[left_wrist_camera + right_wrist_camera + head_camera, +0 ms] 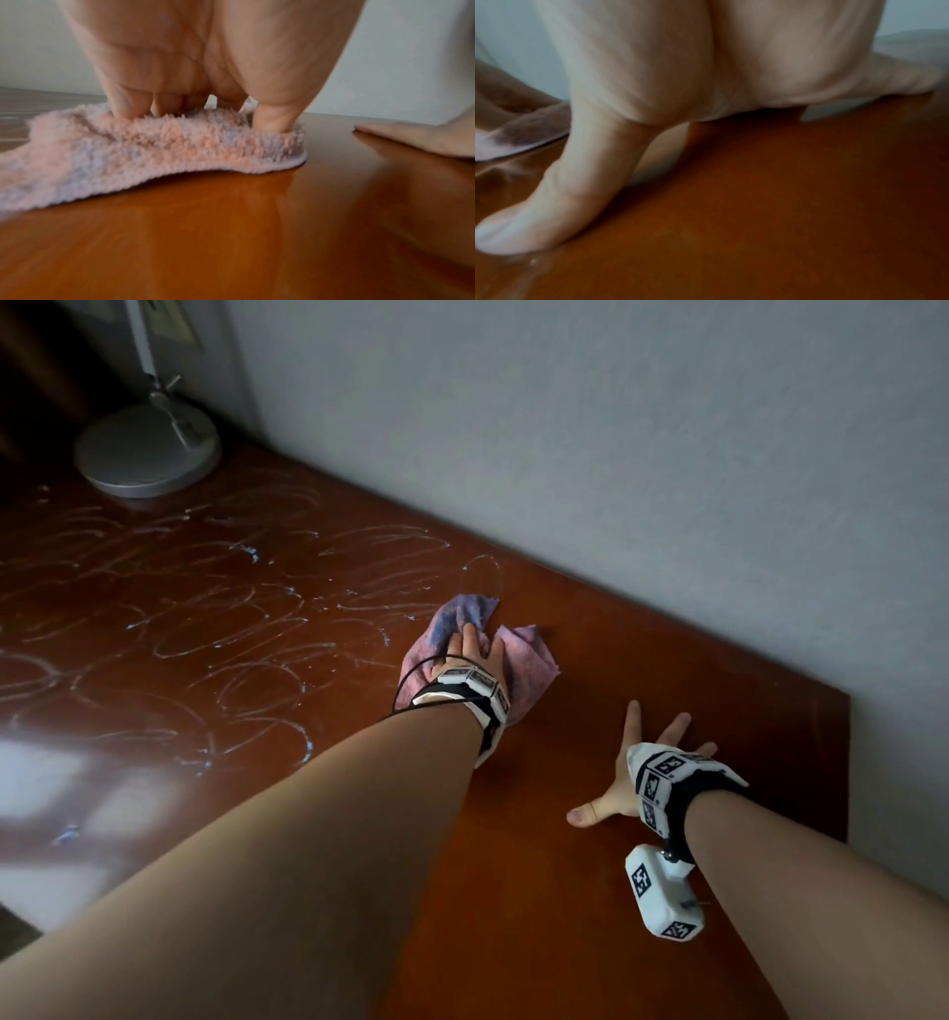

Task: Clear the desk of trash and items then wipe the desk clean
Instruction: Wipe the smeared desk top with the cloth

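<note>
A fluffy pink and lilac cloth (518,660) (154,148) lies crumpled on the reddish-brown wooden desk (667,649), towards the wall. My left hand (472,649) (205,71) lies on top of it, fingers and thumb pressing down into the pile. My right hand (616,793) (680,71) rests flat on the bare wood to the right of the cloth, fingers spread, thumb (552,203) stretched out to the left, holding nothing. In the right wrist view the cloth (513,138) shows blurred at the left edge.
Looping wet wipe streaks (205,608) cover the desk's left half. A silver lamp base (146,449) stands at the far left corner. A grey wall runs along the desk's back edge. The desk's right end (842,762) lies just past my right hand.
</note>
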Motion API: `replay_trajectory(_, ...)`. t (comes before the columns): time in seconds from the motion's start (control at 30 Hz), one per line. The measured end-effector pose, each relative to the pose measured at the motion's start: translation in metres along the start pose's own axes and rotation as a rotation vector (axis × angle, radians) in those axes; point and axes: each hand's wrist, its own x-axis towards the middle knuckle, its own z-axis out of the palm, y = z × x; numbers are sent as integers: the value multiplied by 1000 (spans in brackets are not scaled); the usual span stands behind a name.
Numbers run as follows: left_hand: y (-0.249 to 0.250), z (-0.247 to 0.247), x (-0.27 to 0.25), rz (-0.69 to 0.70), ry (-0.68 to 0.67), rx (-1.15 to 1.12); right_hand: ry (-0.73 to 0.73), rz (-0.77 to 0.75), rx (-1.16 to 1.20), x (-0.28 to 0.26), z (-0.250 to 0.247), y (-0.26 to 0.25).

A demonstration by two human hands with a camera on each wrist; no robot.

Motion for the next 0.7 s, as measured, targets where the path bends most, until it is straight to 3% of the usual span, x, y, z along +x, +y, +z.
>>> replay_trajectory(0.17, -22, 19, -22, -11, -59, -2, -12, 2, -16, -7, -4, 2)
replay_trajectory(0.43, -23, 15, -7, 20, 35, -51, 30, 36, -45, -2, 2, -3)
replay_trajectory(0.63, -42, 50, -43, 25, -106, -27, 3, 2, -72, -16, -5, 0)
replay_trajectory(0.7, -45, 51, -43, 22, -104, -38, 58, 14, -30, -11, -2, -2)
